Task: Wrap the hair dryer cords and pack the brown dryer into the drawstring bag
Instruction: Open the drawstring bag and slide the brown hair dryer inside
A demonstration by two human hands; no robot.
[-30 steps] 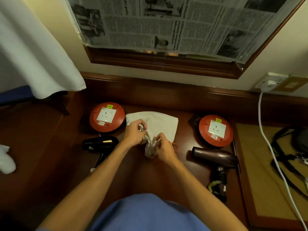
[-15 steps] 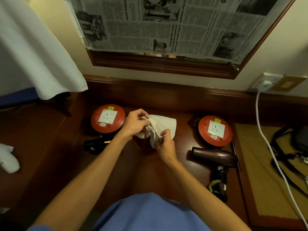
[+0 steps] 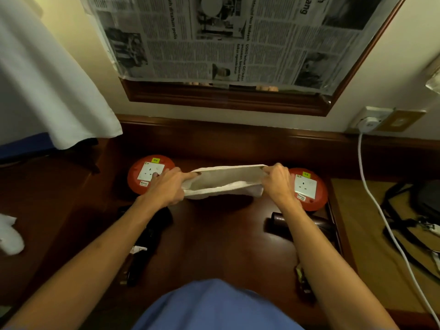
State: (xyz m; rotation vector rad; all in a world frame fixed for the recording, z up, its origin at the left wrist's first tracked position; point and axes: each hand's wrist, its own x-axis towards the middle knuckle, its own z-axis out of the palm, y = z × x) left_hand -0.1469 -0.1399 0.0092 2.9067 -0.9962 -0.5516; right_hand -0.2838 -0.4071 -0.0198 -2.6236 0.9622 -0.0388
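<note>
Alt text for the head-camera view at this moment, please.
Both hands, left hand and right hand, stretch the white drawstring bag open above a dark wooden desk. The brown dryer lies under the right forearm, a black dryer under the left.

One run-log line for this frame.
step: opening bag | left hand + right hand: stretching drawstring bag mouth | brown dryer: on table, unpacked

Dark wooden desk against cream wall; wood-framed mirror covered by newspaper; white cloth hanging left; wall socket right.
</note>
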